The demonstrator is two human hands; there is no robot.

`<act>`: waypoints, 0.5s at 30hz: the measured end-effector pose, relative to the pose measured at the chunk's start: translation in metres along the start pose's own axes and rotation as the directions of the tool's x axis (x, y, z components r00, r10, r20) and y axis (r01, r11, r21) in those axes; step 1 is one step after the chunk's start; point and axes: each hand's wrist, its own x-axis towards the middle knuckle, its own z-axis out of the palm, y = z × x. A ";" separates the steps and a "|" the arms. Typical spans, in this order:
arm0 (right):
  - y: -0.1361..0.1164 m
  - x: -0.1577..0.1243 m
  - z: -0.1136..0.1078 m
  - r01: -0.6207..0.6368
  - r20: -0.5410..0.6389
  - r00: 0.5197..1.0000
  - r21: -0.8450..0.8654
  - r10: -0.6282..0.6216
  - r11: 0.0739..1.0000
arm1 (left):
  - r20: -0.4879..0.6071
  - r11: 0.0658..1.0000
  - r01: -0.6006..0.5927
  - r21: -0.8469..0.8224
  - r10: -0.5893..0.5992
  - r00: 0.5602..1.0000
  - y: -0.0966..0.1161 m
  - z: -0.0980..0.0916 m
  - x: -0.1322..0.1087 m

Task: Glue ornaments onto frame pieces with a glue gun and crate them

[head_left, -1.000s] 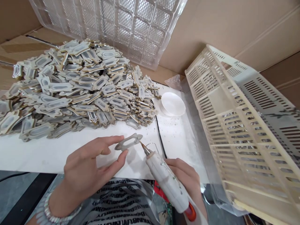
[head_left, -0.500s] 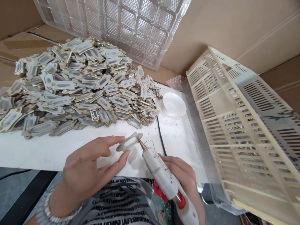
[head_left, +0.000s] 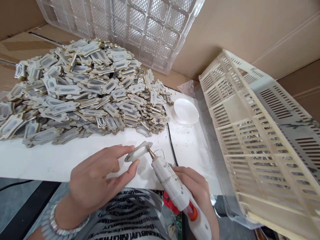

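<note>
Between its index finger and thumb, my left hand pinches a small frame-shaped plate with a long opening in its middle, tilted above the white table. My right hand is wrapped round a white hot glue gun with an orange part near its handle. The gun's metal nozzle is at the right end of the plate, seemingly touching it. Part of my right hand's fingers is hidden behind the gun. Beyond my left hand lies a big heap of similar plates, most with the grey side up.
A white bowl stands right of the heap. Cream plastic baskets lean on the right. A clear compartment tray stands at the back. One black cable crosses the white table; cardboard walls surround it.
Almost nothing differs. The plate and my left hand have shifted very slightly to the right; the nozzle stays at the plate's right end.
</note>
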 end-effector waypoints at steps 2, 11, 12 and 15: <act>0.001 0.000 0.001 -0.002 0.005 1.000 0.002 0.002 1.000 | -0.001 1.000 0.001 -0.020 -0.002 1.000 0.000 0.000 -0.001; -0.001 -0.002 0.000 -0.023 -0.009 1.000 0.033 0.023 0.999 | 0.015 0.998 0.054 -0.034 -0.054 0.998 0.003 0.000 -0.001; -0.001 -0.002 0.000 -0.018 -0.015 1.000 0.037 0.019 0.999 | 0.016 0.999 0.049 -0.023 -0.049 0.999 0.003 0.000 0.000; 0.000 0.000 -0.001 0.014 -0.038 0.999 0.041 -0.013 0.999 | 0.012 0.999 0.040 0.009 -0.040 0.999 0.003 -0.001 0.002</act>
